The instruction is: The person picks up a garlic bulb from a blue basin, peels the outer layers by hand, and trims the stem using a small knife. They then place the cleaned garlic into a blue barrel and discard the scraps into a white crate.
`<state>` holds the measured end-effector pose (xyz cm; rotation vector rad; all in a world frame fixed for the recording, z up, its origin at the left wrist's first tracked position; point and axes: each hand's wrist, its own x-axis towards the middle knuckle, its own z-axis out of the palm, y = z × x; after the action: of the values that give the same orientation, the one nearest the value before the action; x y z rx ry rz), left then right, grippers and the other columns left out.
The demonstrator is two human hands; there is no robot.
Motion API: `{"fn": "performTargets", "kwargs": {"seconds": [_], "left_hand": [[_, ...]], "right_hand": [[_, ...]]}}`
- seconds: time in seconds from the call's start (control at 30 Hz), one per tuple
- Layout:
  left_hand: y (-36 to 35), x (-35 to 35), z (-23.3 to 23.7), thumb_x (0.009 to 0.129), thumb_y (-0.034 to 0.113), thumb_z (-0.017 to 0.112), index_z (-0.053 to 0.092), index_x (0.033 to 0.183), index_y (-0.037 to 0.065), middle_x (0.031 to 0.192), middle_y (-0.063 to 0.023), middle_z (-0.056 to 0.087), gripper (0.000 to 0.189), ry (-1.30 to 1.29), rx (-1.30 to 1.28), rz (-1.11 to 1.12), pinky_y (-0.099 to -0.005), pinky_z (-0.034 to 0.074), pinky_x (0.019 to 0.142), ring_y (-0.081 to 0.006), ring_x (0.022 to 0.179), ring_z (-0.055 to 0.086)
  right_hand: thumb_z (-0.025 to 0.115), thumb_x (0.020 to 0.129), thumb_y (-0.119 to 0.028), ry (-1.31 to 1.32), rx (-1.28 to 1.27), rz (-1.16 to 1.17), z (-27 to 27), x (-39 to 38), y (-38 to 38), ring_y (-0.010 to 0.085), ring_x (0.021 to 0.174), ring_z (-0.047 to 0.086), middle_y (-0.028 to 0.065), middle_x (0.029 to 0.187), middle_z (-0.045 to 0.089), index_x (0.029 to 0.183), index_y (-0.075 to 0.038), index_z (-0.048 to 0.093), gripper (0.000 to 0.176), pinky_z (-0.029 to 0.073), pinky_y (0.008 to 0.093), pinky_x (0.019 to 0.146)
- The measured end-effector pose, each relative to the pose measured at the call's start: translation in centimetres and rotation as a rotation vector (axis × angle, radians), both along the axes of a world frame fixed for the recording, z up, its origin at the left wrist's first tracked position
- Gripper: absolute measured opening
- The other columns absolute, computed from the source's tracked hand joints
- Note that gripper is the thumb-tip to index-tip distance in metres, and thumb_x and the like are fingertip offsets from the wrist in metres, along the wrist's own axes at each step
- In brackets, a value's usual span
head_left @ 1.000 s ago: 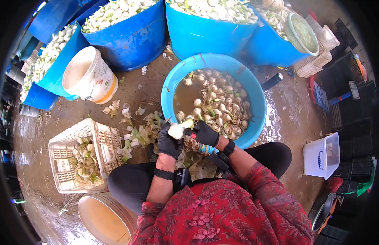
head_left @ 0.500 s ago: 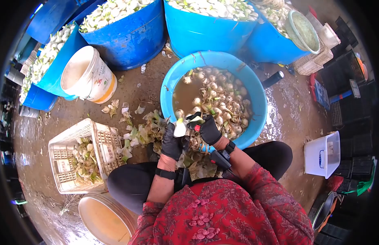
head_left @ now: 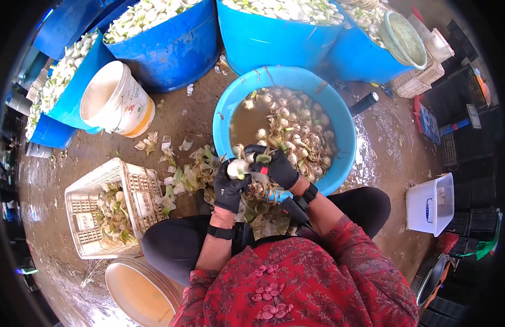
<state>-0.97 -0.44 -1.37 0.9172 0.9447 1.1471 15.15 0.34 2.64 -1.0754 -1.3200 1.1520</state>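
Note:
My left hand point(head_left: 229, 188), in a black glove, is closed around a pale peeled garlic bulb point(head_left: 238, 169) with a green tip. Close beside it, my right hand point(head_left: 280, 168), also gloved, grips what looks like a small knife point(head_left: 263, 171), of which a red part shows; its blade is hard to make out. Both hands are at the near rim of a light blue tub point(head_left: 348, 158). Unpeeled garlic bulbs point(head_left: 299, 139) with roots and stems lie in its murky water. Stripped garlic skins point(head_left: 195, 171) are heaped on the floor below and left of my hands.
Large blue barrels point(head_left: 162, 54) of white bulbs line the far side. A white bucket point(head_left: 135, 111) stands at the left, near a cream crate point(head_left: 78, 188) holding bulbs. Another bucket point(head_left: 113, 286) is by my left knee. A clear plastic bin point(head_left: 421, 210) stands right on the wet floor.
The bulb in my left hand has turned so its green tip points down toward me. My right hand has shifted slightly, its fingers now closer over the bulb.

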Motion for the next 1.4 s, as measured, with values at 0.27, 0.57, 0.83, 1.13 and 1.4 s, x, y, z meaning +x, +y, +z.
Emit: {"fn": "performTargets", "kwargs": {"seconds": [0.27, 0.57, 0.83, 1.13, 1.4], "left_hand": [[0.1, 0.1, -0.4, 0.057, 0.002, 0.072, 0.052, 0.099, 0.002, 0.077, -0.0056, 0.058, 0.047, 0.189, 0.042, -0.021, -0.0220, 0.043, 0.046, -0.0112, 0.055, 0.053], [0.1, -0.1, 2.2, 0.064, 0.008, 0.069, 0.050, 0.110, 0.001, 0.092, -0.0075, 0.058, 0.050, -0.332, -0.144, -0.192, -0.0226, 0.046, 0.061, -0.0129, 0.074, 0.055], [0.4, 0.2, 0.7, 0.079, 0.016, 0.059, 0.056, 0.104, 0.001, 0.098, -0.0057, 0.059, 0.029, -0.202, 0.111, 0.080, -0.0298, 0.040, 0.085, -0.0165, 0.094, 0.053], [1.2, -1.9, 1.2, 0.086, 0.037, 0.041, 0.048, 0.110, -0.005, 0.117, -0.0213, 0.046, 0.049, -1.033, -0.246, 0.163, -0.0453, 0.025, 0.100, -0.0345, 0.113, 0.039], [1.3, 0.0, -1.8, 0.088, 0.040, 0.037, 0.047, 0.112, 0.002, 0.109, -0.0095, 0.052, 0.046, -0.489, -0.260, 0.273, -0.0337, 0.034, 0.092, -0.0205, 0.101, 0.048]], "right_hand": [[0.057, 0.073, 0.002, -0.064, 0.042, 0.094, -1.0, -0.4, -0.2, 0.0141, 0.076, 0.053, 0.0068, 0.084, 0.056, 0.087, 0.000, 0.057, 0.014, 0.043, 0.0263, 0.070], [0.050, 0.068, 0.002, -0.350, 0.127, -0.135, -2.1, -0.8, 0.8, 0.0286, 0.064, 0.052, 0.0143, 0.069, 0.052, 0.075, -0.001, 0.053, 0.008, 0.041, 0.0335, 0.059], [0.052, 0.068, -0.009, -0.657, 0.162, -0.125, -5.3, -1.9, 0.6, 0.0331, 0.071, 0.053, 0.0168, 0.075, 0.054, 0.069, -0.003, 0.054, 0.006, 0.042, 0.0405, 0.060], [0.060, 0.064, -0.013, -0.808, -0.067, 0.813, -5.9, -5.4, -3.9, 0.0326, 0.088, 0.055, 0.0235, 0.093, 0.055, 0.096, 0.000, 0.055, 0.035, 0.045, 0.0382, 0.075], [0.059, 0.077, -0.014, 0.496, -0.683, 0.151, -3.1, -4.2, -0.4, 0.0109, 0.077, 0.053, 0.0034, 0.091, 0.055, 0.110, -0.006, 0.045, 0.037, 0.048, 0.0240, 0.064]]}}
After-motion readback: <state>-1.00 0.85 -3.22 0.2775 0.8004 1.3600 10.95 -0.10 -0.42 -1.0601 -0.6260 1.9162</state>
